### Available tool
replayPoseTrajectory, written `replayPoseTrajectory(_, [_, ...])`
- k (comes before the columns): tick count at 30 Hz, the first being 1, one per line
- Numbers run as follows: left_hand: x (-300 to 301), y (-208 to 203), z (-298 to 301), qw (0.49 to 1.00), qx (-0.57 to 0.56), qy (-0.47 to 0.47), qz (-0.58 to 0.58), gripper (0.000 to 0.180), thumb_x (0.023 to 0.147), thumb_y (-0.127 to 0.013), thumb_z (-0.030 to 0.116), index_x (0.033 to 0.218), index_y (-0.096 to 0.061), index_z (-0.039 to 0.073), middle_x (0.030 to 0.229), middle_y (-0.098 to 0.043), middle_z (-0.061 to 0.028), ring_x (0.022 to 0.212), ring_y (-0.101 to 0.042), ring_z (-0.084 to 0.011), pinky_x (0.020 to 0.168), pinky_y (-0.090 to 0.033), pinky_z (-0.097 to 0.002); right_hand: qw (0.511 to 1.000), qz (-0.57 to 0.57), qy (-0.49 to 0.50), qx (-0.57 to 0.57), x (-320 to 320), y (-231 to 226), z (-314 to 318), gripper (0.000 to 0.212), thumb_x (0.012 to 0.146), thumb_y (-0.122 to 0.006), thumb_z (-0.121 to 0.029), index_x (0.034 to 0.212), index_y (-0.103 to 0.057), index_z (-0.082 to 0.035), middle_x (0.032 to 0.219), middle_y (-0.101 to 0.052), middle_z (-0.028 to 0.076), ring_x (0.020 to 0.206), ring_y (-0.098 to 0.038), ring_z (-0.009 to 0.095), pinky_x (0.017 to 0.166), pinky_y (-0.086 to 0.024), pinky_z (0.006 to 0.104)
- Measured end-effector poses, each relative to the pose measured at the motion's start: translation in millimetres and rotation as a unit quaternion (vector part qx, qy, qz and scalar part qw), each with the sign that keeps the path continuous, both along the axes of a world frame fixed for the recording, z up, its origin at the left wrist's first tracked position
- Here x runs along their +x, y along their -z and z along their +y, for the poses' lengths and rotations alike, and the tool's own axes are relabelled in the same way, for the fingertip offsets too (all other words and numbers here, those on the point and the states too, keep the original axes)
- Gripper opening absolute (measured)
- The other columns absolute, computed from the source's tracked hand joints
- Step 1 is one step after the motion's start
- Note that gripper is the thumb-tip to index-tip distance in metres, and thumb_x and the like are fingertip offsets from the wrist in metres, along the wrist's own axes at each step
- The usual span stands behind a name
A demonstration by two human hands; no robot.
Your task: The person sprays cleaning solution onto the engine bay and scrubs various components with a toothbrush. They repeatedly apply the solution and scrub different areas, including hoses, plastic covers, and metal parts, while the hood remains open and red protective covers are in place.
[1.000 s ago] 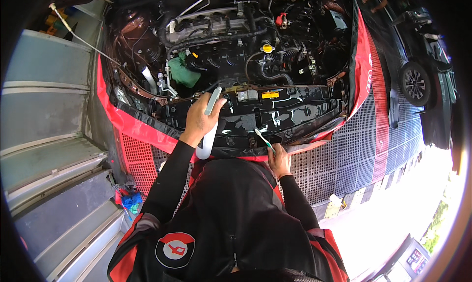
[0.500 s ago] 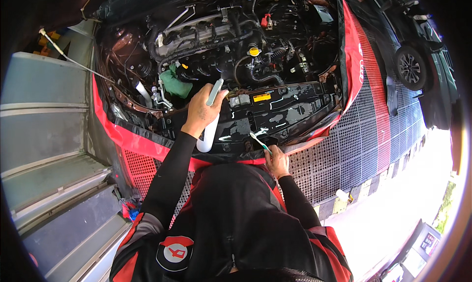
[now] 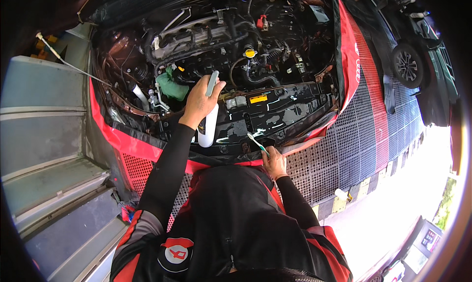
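Observation:
My left hand (image 3: 199, 102) is closed round the neck of a white spray bottle (image 3: 209, 127) with a grey spray head. The bottle is above the wet black front panel (image 3: 275, 117) of a car's engine bay. Low at the panel's front edge, my right hand (image 3: 275, 162) grips a white and green toothbrush (image 3: 257, 142), bristle end pointing up and left. Beyond both hands lies the engine (image 3: 196, 38), its parts dark and shiny. A green cloth (image 3: 171, 87) is tucked among the parts left of my left hand.
A red and black cover (image 3: 132, 147) drapes over the car's front and side edges. A thin prop rod (image 3: 73, 65) slants at the left, by grey cabinets (image 3: 42, 137). Grid mats (image 3: 356, 134) cover the floor at right, where another car's wheel (image 3: 407, 66) shows.
The view has shifted slightly. Both hands keep their grips on the spray bottle and the toothbrush, and their places over the front panel are nearly the same.

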State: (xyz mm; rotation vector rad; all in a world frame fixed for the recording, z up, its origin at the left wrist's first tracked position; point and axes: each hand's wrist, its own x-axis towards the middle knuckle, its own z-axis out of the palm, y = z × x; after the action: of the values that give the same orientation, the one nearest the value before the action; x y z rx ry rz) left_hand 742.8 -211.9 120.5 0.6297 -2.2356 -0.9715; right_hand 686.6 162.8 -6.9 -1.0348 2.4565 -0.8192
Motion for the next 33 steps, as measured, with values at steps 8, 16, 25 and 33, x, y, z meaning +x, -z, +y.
replayPoseTrajectory(8, [-19,-5,-19,0.999,0.009,-0.023,-0.048,0.048,0.108,-0.067,0.047,0.091,-0.058,0.003,0.080,-0.068,-0.0218,0.075,-0.068,-0.0470,0.067,-0.053,-0.0533,1.000,0.001,0.006,0.005,0,-1,0,0.020,0.105,-0.070,-0.028,0.101,-0.064,-0.010,0.091,-0.073,0.014,0.082,-0.072,0.040,0.068,-0.055,0.0509])
replayPoseTrajectory(16, [-22,-6,-25,0.997,0.025,-0.031,-0.063,0.049,0.108,-0.066,0.050,0.095,-0.063,0.002,0.084,-0.071,-0.0218,0.080,-0.071,-0.0457,0.071,-0.055,-0.0516,1.000,-0.008,0.011,0.015,1,-4,-1,0.021,0.105,-0.070,-0.029,0.102,-0.064,-0.010,0.093,-0.073,0.014,0.084,-0.073,0.041,0.071,-0.056,0.0513])
replayPoseTrajectory(25, [-21,7,-30,0.998,0.020,-0.050,-0.038,0.050,0.107,-0.066,0.051,0.097,-0.063,0.002,0.085,-0.072,-0.0219,0.080,-0.070,-0.0468,0.071,-0.055,-0.0522,1.000,-0.013,0.008,0.027,0,-4,-2,0.020,0.105,-0.068,-0.030,0.101,-0.063,-0.010,0.092,-0.073,0.015,0.083,-0.073,0.041,0.070,-0.056,0.0529])
replayPoseTrajectory(33, [-14,8,-33,0.990,0.063,-0.063,-0.109,0.048,0.106,-0.070,0.049,0.094,-0.062,0.003,0.080,-0.070,-0.0216,0.077,-0.069,-0.0469,0.068,-0.053,-0.0526,1.000,0.006,-0.001,0.013,0,1,0,0.018,0.104,-0.070,-0.026,0.103,-0.064,-0.010,0.093,-0.074,0.014,0.083,-0.073,0.040,0.069,-0.055,0.0511])
